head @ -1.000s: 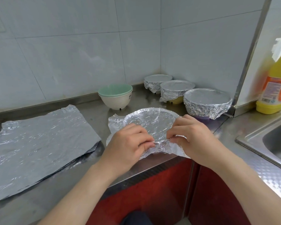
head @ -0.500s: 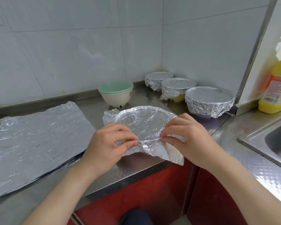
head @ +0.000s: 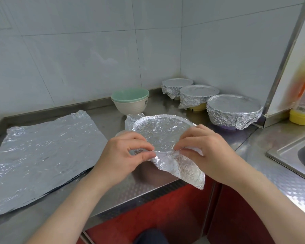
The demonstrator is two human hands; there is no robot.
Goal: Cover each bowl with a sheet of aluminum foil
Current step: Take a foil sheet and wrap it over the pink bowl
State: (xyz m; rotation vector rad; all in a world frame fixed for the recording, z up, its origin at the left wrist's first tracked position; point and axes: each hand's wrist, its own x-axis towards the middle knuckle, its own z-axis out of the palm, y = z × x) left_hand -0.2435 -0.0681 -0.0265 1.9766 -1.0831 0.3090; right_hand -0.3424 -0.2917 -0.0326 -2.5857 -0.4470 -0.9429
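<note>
A crinkled sheet of aluminum foil (head: 163, 133) is draped over a bowl near the front edge of the steel surface (head: 264, 155). Its near hem is pinched by the left hand (head: 123, 155) and the right hand (head: 203, 152) at the rim. The foil is judged thin, light, easily torn and shape-holding, so it is best gripped at the loose edge and folded under.

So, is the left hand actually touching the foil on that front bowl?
Touching. The head view shows the left hand pinching the foil at its near edge, thumb and fingertips closed on the sheet.
</note>
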